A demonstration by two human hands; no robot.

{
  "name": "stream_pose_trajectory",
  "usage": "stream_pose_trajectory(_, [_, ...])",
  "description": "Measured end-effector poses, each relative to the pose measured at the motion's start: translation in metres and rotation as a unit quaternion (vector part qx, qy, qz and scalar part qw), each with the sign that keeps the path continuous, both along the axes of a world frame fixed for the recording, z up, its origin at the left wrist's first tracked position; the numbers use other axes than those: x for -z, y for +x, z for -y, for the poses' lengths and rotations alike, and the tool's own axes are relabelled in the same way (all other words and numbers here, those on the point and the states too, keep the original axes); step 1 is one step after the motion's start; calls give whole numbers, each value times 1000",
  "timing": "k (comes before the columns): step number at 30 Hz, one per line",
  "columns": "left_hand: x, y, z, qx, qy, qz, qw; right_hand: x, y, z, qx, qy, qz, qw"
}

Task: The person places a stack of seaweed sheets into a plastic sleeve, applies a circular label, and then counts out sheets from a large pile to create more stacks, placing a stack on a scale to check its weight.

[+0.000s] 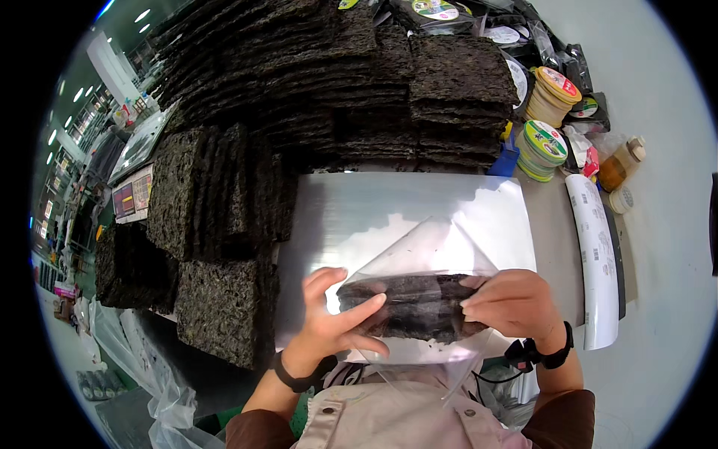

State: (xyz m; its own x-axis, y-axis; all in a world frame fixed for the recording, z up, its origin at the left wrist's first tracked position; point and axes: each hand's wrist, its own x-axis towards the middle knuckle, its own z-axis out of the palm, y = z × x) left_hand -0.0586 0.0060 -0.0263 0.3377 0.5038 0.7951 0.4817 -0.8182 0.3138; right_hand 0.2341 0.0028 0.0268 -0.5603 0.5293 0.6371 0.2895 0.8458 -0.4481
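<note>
A folded dark sheet bundle, apparently dried seaweed [415, 306], lies in a clear plastic film or bag over a shiny metal sheet [348, 196]. My left hand [342, 320] rests at the bundle's left end, its thumb and fingers spread over the plastic. At the right end, my right hand [505, 303] pinches the plastic and the bundle's edge between thumb and fingers. One corner of the plastic points away from me across the metal; another part hangs towards my apron [392, 415].
Large stacks of dried seaweed sheets [269, 73] stand behind and to the left [219, 303]. At right are rolls of round labels [541, 143], a blue holder [505, 157], a bottle of amber liquid [620, 163], a printed label roll [594, 264] and filled packages [437, 11].
</note>
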Motion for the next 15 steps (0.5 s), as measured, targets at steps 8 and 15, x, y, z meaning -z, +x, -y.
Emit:
stream_pose_trajectory(8, [-57, 20, -3, 124, -66, -155, 978, -31, -20, -4, 54, -311, 116, 942])
stream_pose_trajectory(15, [-68, 30, -11, 244, -186, -144, 941, -17, -29, -2, 81, -171, 114, 975])
